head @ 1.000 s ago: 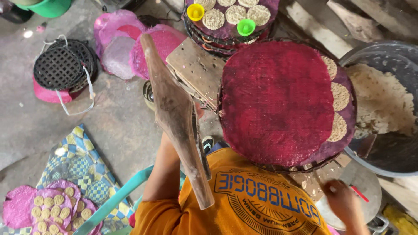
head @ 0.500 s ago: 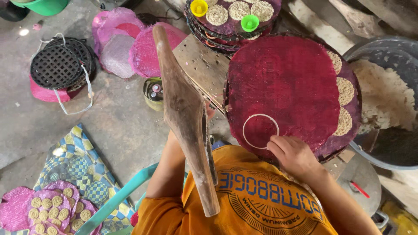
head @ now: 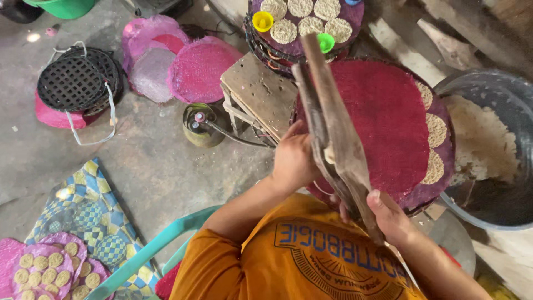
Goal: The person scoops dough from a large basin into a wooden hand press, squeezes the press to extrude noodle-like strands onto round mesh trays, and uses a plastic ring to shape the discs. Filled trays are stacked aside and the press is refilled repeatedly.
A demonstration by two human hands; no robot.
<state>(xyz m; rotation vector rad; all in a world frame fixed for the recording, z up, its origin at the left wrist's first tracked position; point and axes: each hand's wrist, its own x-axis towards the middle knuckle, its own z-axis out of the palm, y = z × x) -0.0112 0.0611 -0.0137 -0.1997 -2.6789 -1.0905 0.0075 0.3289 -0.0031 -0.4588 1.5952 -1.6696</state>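
Mesh mats (head: 200, 72) on concrete floor (head: 139, 166)

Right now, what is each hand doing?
Left hand: closed on the wooden paddle, at its middle.
Right hand: closed on the paddle's lower end.

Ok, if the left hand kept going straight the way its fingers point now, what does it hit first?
Probably the wooden paddle: the left hand already rests against its left edge, fingers pointing up and right. Past that lies the red woven mat. Depth is hard to judge from above.
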